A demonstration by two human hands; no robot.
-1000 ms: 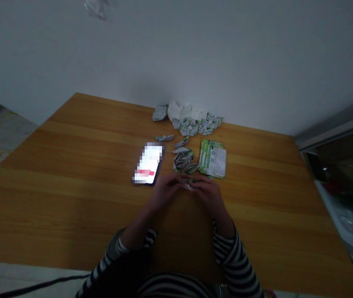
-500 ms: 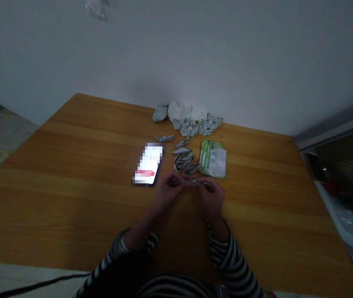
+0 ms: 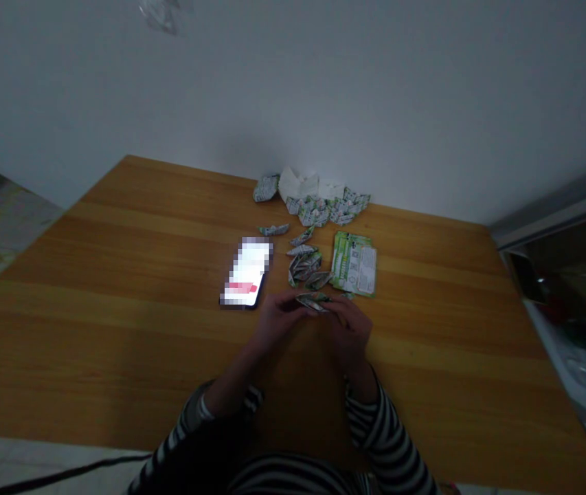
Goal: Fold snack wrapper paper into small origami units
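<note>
The folded paper (image 3: 313,301) now shows a broader face between the fingertips, where half a second ago it looked like a thin edge; the handling seems unfinished. The left hand (image 3: 278,320) pinches its left end, the right hand (image 3: 350,330) its right. More folded pieces (image 3: 303,267) lie just beyond the fingers.

Our fabric top (image 3: 297,467) is striped black and whitish grey. Left of its torso (image 3: 285,473) we have a long striped left sleeve (image 3: 172,438), deeply shadowed on its inner side; right of the torso, a matching right sleeve (image 3: 391,430) bunches into folds. Ahead of the torso, our left hand (image 3: 275,322) and right hand (image 3: 350,331) are bare.
</note>
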